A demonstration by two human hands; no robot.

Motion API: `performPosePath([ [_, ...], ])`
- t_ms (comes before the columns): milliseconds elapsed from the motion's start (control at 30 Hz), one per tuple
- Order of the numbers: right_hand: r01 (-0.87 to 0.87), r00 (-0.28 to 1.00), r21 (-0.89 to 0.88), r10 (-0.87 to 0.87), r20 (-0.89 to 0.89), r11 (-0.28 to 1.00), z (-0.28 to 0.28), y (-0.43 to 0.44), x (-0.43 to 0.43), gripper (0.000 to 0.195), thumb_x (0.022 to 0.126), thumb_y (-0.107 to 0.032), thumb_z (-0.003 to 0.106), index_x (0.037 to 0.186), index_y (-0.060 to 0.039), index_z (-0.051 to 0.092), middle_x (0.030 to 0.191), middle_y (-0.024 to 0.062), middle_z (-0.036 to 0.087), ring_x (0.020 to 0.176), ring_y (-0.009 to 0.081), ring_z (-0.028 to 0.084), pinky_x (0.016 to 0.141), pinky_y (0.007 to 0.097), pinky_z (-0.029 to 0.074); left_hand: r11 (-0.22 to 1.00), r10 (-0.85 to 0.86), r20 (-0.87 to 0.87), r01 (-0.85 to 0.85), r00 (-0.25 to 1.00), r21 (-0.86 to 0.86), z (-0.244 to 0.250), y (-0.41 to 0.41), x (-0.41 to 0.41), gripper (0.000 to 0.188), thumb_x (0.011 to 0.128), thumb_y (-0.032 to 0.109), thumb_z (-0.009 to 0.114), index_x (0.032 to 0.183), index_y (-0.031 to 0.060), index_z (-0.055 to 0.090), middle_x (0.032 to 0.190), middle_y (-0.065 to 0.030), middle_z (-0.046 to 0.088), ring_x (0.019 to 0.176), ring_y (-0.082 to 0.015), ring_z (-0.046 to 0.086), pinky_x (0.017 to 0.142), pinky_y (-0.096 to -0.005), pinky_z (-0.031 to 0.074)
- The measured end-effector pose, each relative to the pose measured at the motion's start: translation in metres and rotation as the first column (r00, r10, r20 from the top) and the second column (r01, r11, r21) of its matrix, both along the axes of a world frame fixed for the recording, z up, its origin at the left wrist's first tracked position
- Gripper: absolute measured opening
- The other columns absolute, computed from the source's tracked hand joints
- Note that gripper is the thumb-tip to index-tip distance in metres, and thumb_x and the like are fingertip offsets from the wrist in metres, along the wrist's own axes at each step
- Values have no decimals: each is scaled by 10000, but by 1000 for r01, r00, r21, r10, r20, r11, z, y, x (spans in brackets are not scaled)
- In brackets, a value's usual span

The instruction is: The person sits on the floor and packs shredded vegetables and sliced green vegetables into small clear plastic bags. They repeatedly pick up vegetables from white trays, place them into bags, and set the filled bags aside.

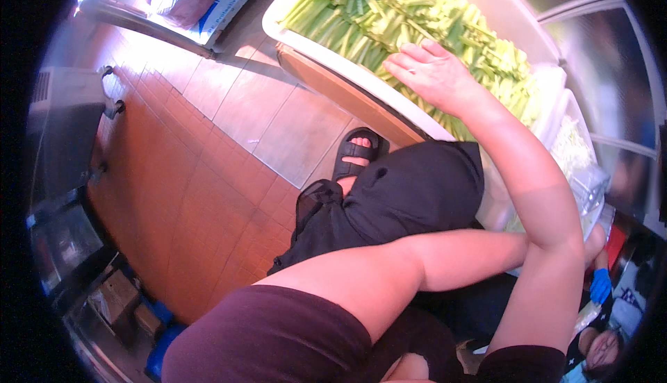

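Note:
My right hand (430,73), bare with a ring on one finger, is over a large white tub (344,65) filled with cut pale-green vegetable stalks (359,23). Its fingers bend down towards the stalks; whether they grip any cannot be seen. My left forearm passes beneath the right arm, and only part of my left hand (595,240) shows beyond it, near clear containers at the right. Its fingers are too hidden to read. One of these containers holds white shreds (570,141), with crumpled clear plastic (589,185) beside them.
A cardboard box (349,91) is under the tub. A metal-edged table (156,31) with plastic-wrapped goods stands at upper left. A wheeled white unit (68,102) is at left, with cardboard boxes (117,294) at lower left. Another person's blue-gloved hand (601,285) is at lower right.

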State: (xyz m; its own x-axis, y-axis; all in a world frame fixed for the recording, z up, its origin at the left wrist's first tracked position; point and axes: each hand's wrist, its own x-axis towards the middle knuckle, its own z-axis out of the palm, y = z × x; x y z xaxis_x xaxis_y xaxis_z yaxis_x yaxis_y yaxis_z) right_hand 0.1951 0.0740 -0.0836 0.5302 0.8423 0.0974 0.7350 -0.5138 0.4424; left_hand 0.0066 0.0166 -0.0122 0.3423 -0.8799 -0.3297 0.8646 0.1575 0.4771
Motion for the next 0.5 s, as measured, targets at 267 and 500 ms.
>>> performPosePath([
  [267,-29,996,29,31,-89,999,-42,26,15,232,741,-186,493,959,-129,548,1003,5,527,1025,184,429,831,308,381,995,95,131,-100,987,30,-41,-14,28,355,782,24,379,1085,99,547,813,-58,553,708,-153,531,585,-291,430],
  [500,4,991,210,24,-130,978,-21,34,17,56,634,-121,537,627,-148,488,681,5,512,811,182,486,866,332,326,990,107,211,-124,972,69,-62,-29,33,300,796,64,401,1051,102,555,758,-43,538,658,-146,516,551,-290,414],
])
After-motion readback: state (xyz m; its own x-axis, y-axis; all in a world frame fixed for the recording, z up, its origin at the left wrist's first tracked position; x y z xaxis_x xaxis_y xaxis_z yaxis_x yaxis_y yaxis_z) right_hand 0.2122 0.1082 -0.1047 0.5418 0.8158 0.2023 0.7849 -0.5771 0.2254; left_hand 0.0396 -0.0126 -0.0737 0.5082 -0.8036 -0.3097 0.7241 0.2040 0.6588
